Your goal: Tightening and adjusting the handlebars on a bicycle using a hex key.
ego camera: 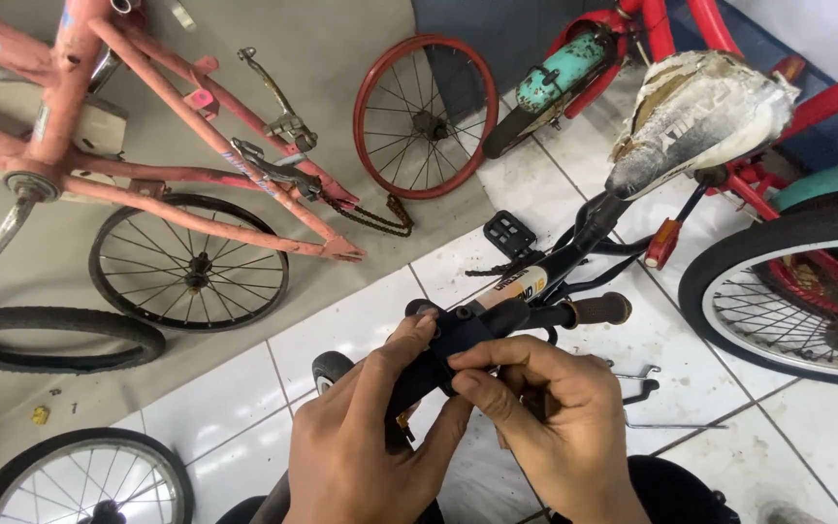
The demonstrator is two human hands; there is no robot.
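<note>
Closest to the lens are the two bare hands, low in the middle of the shot. The left hand [366,442] comes up from the bottom edge, fingers curled shut around the black handlebar grip [453,344], thumb stretched up along its side. The right hand [550,427] sits just beside it, thumb and forefinger pinched closed on the edge of the same grip, other fingers folded under. Both wrists are cut off by the frame.

The grip sits on the bar of a small black bike [555,272] over the white tile floor [361,320]. Most of the grip is buried under the fingers, so I can't tell how far onto the bar it reaches. Its long axis runs from lower left up toward upper right, the free end pointing at the brown grip [598,309] further along. What's under the palms is hidden too.

Around it: a worn white saddle [695,116], a stripped pink frame [147,126] on the grey mat, a loose red rim [426,116], and a black-tyred wheel [189,262].
</note>
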